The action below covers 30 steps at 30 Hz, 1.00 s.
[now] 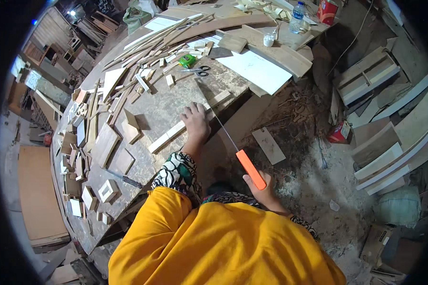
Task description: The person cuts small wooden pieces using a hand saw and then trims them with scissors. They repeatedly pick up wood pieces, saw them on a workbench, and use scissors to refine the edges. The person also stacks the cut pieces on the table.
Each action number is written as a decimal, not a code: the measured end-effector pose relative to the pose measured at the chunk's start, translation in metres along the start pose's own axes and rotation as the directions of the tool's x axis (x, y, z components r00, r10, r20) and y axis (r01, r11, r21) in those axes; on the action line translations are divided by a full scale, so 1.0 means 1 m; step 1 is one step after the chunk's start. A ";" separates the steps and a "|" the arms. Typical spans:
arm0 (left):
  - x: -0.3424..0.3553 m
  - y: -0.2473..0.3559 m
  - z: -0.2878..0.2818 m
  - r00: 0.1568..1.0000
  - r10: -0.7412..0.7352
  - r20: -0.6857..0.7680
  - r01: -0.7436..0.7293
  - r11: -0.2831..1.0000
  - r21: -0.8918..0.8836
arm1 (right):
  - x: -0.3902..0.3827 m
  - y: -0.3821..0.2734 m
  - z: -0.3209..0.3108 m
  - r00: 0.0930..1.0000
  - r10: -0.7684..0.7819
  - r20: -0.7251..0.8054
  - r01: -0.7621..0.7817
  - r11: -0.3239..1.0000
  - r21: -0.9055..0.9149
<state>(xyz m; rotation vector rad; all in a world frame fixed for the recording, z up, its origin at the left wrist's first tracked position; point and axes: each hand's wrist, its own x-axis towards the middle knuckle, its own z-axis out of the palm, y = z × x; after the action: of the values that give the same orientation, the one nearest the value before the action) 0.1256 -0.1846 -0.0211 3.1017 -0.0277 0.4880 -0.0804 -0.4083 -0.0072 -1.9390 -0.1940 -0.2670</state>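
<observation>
Fingers [193, 109] of left hand [197, 123], slightly parted, on pale wooden strip [168, 136]; right hand [265, 188] curled round orange-handled metal saw [250, 169]. Far right: clear blue-capped plastic bottle [297, 18], contents indistinct.

Wood strip [168, 136]: its middle was hidden under the left grip [196, 123].
Right grip [264, 191]: partly hidden by the orange handle [250, 170].
Blade [224, 129]: beyond the right grip, its edge was too fine to tell.
Yellow garment [223, 242]: below both grips, it was cut off by the lower edge.
</observation>
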 end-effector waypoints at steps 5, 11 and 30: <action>-0.004 -0.007 0.020 0.997 -0.069 -0.036 0.071 0.996 0.060 | -0.039 -0.021 -0.034 0.967 0.247 0.065 -0.231 0.954 -0.190; 0.001 -0.001 -0.004 0.996 -0.007 0.084 0.002 0.998 0.061 | -0.070 0.007 -0.025 0.979 0.193 -0.060 -0.202 0.937 -0.285; 0.002 -0.005 0.003 0.995 -0.010 0.098 0.012 1.000 -0.016 | 0.016 -0.028 -0.015 0.989 0.147 0.021 -0.148 0.988 0.040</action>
<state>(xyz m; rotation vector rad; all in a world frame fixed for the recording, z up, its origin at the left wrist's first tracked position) 0.1283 -0.1792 -0.0234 3.1053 -0.0146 0.3327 -0.0741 -0.4114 0.0273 -1.9040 -0.0670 -0.1460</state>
